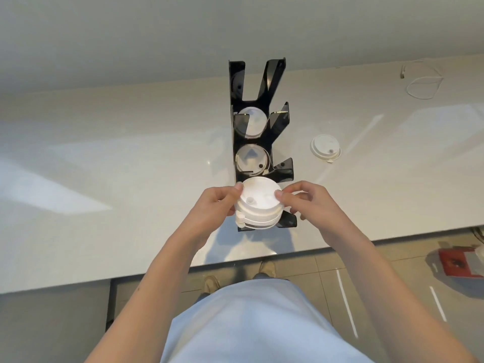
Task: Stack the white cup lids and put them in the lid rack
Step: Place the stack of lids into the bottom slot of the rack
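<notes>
1. A black lid rack [262,132] stands on the white bench [131,158], and it has several compartments one behind the other.
2. The person holds a stack of white cup lids [259,205] over the nearest compartment of the rack, at the front end.
3. The left hand [217,203] is closed on the left side of the stack, with the thumb on the top rim and the other fingers hidden beneath.
4. The right hand [306,200] is closed on the right side of the stack, with the thumb tip on the top lid.
5. Whether the stack already rests inside the compartment cannot be told.
6. The middle compartment holds lids [251,158], and the one behind it holds lids too [252,121].
7. One single white lid [325,148] lies on the bench to the right of the rack, well apart from it.
8. A white cable [424,82] lies on the far right of the bench.
</notes>
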Tool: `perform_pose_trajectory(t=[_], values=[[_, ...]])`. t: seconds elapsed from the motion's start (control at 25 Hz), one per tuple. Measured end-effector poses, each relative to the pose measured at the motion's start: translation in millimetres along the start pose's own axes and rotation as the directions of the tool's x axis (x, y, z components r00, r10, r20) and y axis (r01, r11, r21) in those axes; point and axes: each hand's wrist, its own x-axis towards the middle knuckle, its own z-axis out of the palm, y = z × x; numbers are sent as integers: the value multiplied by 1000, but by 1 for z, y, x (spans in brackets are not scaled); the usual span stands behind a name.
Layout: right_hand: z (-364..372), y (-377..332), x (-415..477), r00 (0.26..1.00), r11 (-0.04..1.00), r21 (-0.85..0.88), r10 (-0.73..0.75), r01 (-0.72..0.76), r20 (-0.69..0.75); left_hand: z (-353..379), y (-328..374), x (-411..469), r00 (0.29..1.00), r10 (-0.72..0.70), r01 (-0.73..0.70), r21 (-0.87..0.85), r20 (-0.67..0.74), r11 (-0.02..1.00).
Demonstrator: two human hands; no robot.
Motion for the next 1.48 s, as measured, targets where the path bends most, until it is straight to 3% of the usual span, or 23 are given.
perform_pose_trajectory(t=[0.24,0.4,0.76,1.48], values=[[-1,21,34,999,993,108,44,-44,0,13,-11,16,983,-63,56,-49,-170,997],[6,35,51,997,996,53,71,-71,-4,14,-22,28,965,-119,105,-73,-235,992],[9,50,69,998,990,-129,47,-51,-32,25,-38,51,950,-158,152,-42,-270,987],[16,53,91,995,966,-242,99,-96,0,27,-43,67,941,-187,204,32,-282,978]])
